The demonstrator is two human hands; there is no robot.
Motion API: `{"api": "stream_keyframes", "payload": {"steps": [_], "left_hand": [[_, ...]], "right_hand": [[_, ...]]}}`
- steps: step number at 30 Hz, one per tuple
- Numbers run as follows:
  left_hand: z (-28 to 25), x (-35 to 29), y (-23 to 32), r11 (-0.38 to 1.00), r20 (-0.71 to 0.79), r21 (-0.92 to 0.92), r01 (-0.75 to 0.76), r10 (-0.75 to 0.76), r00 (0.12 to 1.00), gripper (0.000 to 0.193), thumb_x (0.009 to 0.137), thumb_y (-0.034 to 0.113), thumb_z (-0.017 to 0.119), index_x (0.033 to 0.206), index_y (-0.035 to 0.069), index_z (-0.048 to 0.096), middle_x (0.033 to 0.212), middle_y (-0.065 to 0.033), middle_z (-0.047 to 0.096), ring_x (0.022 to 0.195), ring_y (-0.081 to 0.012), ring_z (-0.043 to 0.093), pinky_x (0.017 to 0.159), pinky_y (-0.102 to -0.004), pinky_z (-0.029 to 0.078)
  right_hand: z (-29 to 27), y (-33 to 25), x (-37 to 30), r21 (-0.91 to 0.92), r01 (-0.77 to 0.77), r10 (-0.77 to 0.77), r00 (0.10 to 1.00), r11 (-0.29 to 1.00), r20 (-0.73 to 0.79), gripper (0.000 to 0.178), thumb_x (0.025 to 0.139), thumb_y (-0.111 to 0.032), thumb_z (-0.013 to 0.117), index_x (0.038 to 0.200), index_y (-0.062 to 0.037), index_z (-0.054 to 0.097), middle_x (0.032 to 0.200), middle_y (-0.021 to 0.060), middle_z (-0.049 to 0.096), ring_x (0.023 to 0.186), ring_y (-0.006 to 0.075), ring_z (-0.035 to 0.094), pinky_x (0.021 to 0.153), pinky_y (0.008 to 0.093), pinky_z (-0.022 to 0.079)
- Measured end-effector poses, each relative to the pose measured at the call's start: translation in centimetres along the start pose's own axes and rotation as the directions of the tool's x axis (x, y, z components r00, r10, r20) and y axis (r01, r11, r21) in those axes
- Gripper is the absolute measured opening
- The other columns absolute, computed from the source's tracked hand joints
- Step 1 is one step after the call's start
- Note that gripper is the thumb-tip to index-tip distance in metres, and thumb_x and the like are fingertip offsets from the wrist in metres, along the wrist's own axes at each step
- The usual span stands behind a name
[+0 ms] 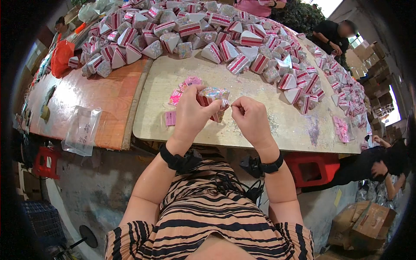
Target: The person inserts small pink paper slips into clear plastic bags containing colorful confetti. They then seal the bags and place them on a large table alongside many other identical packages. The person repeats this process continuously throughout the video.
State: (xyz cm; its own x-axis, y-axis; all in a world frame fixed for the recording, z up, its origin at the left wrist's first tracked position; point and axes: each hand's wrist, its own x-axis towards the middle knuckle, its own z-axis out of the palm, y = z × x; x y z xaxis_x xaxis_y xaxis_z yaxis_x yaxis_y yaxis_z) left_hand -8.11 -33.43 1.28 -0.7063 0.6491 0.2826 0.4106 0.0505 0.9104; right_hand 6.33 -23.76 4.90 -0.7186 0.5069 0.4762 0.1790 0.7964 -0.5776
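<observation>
My left hand (190, 112) grips a cake-slice ornament (214, 92) with red layers and a pale, speckled top. The ornament is raised just over the pale table, one end facing right. My right hand (252, 118) is closed in a pinch right beside that end; whatever lies between its fingertips is too small to make out. Pink printed cards (175, 98) lie just left of and behind my left hand, along with a small pink card (170, 118) nearer me. Thin metallic bits (273, 123) are scattered to the right of my right hand.
A big heap of similar cake-slice ornaments (190, 28) spans the far side and right. A clear plastic bag (82, 130) hangs over the orange table's edge. Pink cards (341, 129) lie at right. A red stool (313, 168) stands below. Other people work around the table.
</observation>
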Motion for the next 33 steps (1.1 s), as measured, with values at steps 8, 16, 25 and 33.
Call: {"api": "stream_keyframes", "payload": {"steps": [8,16,25,33], "left_hand": [[-0.4,0.0,0.3,0.998,0.019,0.048,0.029,-0.03,0.999,0.056,0.066,0.033,0.079,0.101,-0.008,0.062,0.089,-0.0166,0.064,0.078,-0.0251,0.063,0.071,-0.0351,0.05],[-0.4,0.7,-0.9,0.98,0.151,0.062,0.19,-0.197,0.969,0.055,0.067,0.035,0.08,0.098,-0.006,0.064,0.077,-0.0128,0.065,0.07,-0.0214,0.062,0.065,-0.0331,0.05],[0.0,0.0,-0.9,0.999,0.067,0.018,0.042,-0.043,0.997,0.054,0.069,0.033,0.079,0.102,-0.006,0.06,0.08,-0.013,0.063,0.072,-0.0203,0.061,0.066,-0.0324,0.049],[0.2,-0.3,-1.5,0.996,0.042,-0.046,0.078,-0.077,0.996,0.053,0.068,0.031,0.08,0.1,-0.006,0.06,0.082,-0.0129,0.062,0.072,-0.0205,0.06,0.066,-0.033,0.049]], "right_hand": [[0.3,-0.2,-0.3,-0.205,0.128,-0.129,0.992,0.97,0.013,0.004,0.079,-0.002,0.062,0.079,0.0001,0.059,0.075,0.0167,0.061,0.068,0.0349,0.061,0.061,0.0407,0.048],[0.4,-0.1,-0.5,-0.171,0.141,-0.144,0.99,0.975,-0.004,0.003,0.078,0.0,0.062,0.079,0.0006,0.059,0.074,0.0165,0.061,0.066,0.0334,0.061,0.06,0.0385,0.048],[0.6,0.9,-0.5,0.143,-0.145,0.145,0.989,0.979,0.012,0.008,0.08,-0.005,0.063,0.078,0.0031,0.063,0.066,0.0149,0.062,0.057,0.0235,0.059,0.056,0.0328,0.047],[1.4,1.8,-0.6,0.414,-0.41,0.403,0.909,0.812,0.109,0.012,0.082,-0.006,0.062,0.08,0.0056,0.066,0.063,0.0033,0.061,0.057,0.007,0.053,0.052,0.025,0.043]]}}
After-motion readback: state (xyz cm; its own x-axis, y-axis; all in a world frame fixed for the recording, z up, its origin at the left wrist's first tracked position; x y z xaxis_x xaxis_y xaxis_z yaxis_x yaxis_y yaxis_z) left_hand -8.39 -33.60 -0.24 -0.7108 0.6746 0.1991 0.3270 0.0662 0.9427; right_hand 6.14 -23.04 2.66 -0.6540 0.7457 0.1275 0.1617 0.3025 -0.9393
